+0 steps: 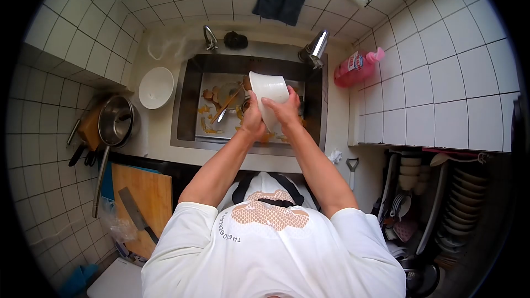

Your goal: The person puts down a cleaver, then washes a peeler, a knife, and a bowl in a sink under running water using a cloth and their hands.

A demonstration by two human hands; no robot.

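Note:
Over the sink [190, 127], a white bowl [269, 87] is held tilted on its side between both hands. My left hand [253, 120] grips its left side, and my right hand [285, 109] has fingers wrapped round its right side. Below them in the basin lie chopsticks [225, 108], a shiny spoon-like utensil [222, 116], a clear round dish [227, 93] and brown and orange scraps [208, 127]. The inside of the bowl is not visible.
A white bowl [156, 88] stands on the counter left of the sink, near a steel saucepan [116, 121]. A faucet [316, 49] and pink soap bottle [356, 69] are at right. A knife [135, 212] lies on the cutting board [160, 187]; stacked dishes [464, 201] are lower right.

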